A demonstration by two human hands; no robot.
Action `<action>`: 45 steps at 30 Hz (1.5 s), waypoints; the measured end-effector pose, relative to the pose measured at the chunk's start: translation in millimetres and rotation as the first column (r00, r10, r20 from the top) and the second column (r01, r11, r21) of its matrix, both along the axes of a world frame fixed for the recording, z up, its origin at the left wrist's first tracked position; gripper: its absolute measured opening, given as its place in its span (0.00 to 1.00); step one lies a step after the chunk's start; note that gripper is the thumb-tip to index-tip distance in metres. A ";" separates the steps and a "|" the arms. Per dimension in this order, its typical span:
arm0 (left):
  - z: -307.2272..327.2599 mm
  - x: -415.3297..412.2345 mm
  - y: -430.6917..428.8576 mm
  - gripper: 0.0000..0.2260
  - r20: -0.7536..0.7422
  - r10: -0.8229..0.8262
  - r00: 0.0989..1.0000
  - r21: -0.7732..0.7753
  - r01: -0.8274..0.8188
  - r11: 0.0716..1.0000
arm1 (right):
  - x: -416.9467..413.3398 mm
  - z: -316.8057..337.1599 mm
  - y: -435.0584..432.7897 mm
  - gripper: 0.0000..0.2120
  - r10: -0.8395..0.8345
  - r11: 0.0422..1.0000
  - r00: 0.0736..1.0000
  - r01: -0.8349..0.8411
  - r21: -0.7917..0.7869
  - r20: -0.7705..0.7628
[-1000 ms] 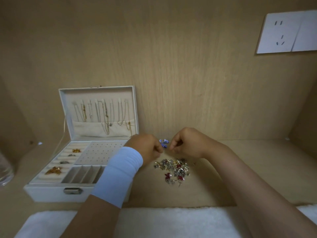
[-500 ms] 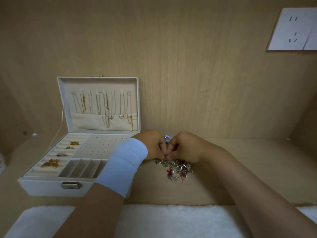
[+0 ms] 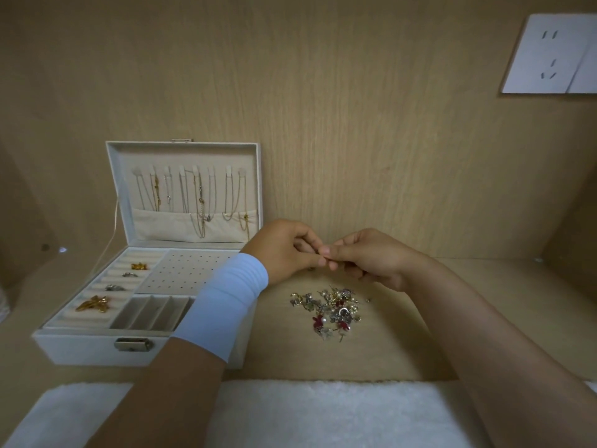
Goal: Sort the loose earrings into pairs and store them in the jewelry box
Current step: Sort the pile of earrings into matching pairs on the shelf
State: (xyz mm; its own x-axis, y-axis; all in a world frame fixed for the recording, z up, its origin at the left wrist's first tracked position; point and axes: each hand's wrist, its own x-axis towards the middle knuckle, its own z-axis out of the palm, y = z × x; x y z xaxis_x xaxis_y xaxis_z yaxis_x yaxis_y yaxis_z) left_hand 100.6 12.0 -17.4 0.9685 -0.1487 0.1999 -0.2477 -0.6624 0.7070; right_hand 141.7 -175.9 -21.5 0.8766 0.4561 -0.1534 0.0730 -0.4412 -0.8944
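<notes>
Wooden tabletop holds the earring pile just nearside of the left hand and right hand, both curled fingertip-to-fingertip, any catch too small to tell; better to pinch firmly and travel low to the jewelry box left of them.

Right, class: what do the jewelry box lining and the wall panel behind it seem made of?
Cream lining of the open white jewelry box: likely velvety fabric, matte, no shine. Tan back wall panel: wood or wood-look laminate, smooth, with vertical grain lines.
</notes>
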 end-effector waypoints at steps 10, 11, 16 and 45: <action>-1.5 1.1 2.4 0.05 -0.146 -0.074 0.987 0.067 0.084 0.994 | 2.4 2.1 -16.2 0.13 0.390 0.836 0.907 -0.277 -0.474 0.159; -1.2 0.5 1.6 0.05 -0.156 -0.075 0.985 0.076 0.088 0.993 | 2.3 0.5 -14.0 0.13 0.406 0.821 0.900 -0.284 -0.496 0.156; -1.0 0.1 -1.0 0.05 -0.176 -0.029 0.984 0.135 0.053 0.989 | 1.1 -3.4 -5.5 0.10 0.415 0.807 0.891 -0.267 -0.526 0.184; -2.5 2.0 -13.8 0.04 -0.103 0.026 0.994 -0.186 -0.045 0.982 | 8.1 5.9 -26.6 0.11 0.113 0.992 0.990 -0.116 0.037 0.084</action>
State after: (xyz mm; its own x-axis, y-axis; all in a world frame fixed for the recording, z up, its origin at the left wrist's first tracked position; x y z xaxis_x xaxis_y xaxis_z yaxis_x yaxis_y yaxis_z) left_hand 102.7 -1.7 -19.9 0.9889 -0.0835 0.1229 -0.1484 -0.5229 0.8394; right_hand 149.8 -202.4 -15.6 0.8269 0.5589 -0.0621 0.1944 -0.3878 -0.9010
